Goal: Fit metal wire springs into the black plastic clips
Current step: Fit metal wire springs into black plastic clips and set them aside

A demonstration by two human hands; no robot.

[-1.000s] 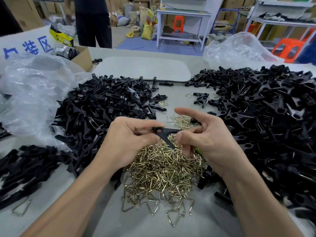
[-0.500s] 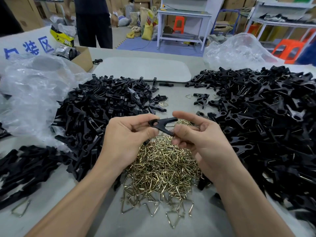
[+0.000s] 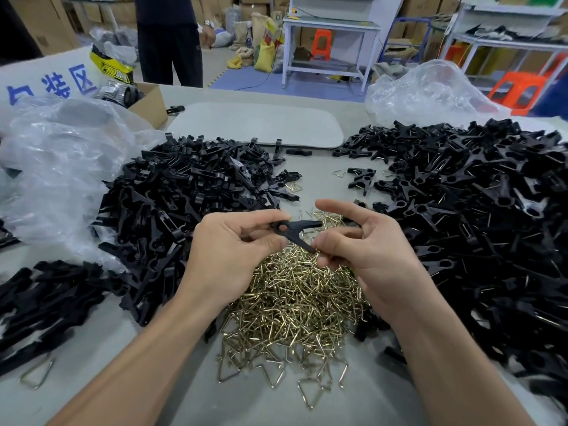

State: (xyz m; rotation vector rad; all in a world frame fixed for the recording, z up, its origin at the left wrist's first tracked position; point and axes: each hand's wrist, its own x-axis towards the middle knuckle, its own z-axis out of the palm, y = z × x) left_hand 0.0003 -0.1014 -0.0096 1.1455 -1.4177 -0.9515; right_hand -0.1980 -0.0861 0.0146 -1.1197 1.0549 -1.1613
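Black plastic clip point(image 3: 296, 233) is held up between two hands, just above the counter point(image 3: 368, 404). The left grip point(image 3: 233, 253) pinches the round end of the clip with thumb and first finger. The right grip point(image 3: 368, 256) pinches the tip of the clip's lower leg with its thumb and curled fingers, and its first finger sticks out straight over the top. The clip's two legs are spread apart like a little beak. I cannot tell if a spring is in it. Right under the hands lies a big heap of gold wire springs point(image 3: 295, 302). To the left is a pile of black clip parts point(image 3: 184, 210), and to the right a bigger pile of black clips point(image 3: 476, 226). Crinkly clear plastic bags point(image 3: 61, 167) sit at the far left and far right. A flat grey pad point(image 3: 255, 124) lies behind the piles, near a cardboard box point(image 3: 150, 104). Someone in dark clothes point(image 3: 169, 41) stands at the back.
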